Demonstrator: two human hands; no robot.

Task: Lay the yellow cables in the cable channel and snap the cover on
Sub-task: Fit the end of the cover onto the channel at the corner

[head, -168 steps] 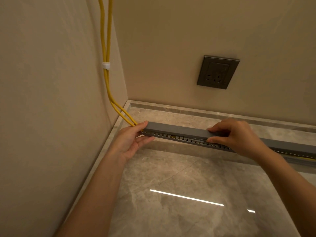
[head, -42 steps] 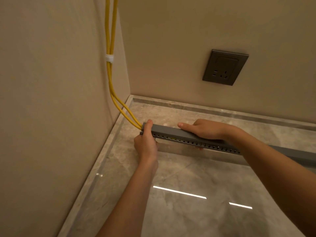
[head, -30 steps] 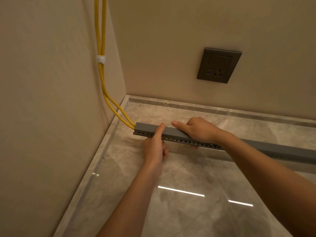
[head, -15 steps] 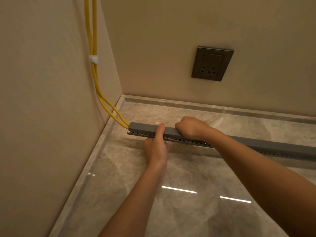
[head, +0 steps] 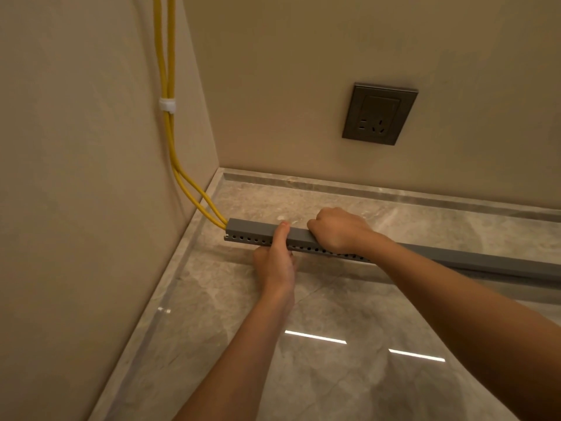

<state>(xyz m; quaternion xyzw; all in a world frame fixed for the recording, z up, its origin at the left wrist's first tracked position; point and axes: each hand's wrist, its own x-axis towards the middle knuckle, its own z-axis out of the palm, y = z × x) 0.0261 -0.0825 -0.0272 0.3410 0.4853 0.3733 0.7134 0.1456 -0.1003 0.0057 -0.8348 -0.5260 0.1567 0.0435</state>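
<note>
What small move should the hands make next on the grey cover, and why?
Probably slide the right hand further right and press down: the cover looks seated near the yellow cables, while its long right part is untouched.

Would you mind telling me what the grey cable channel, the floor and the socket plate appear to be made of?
The cable channel looks like moulded plastic: matte grey, punched side holes. The floor looks like polished marble or lookalike tile: veined, glossy, reflecting light strips. The socket plate is dark grey, faint sheen; brushed metal or plastic, unclear.
</note>
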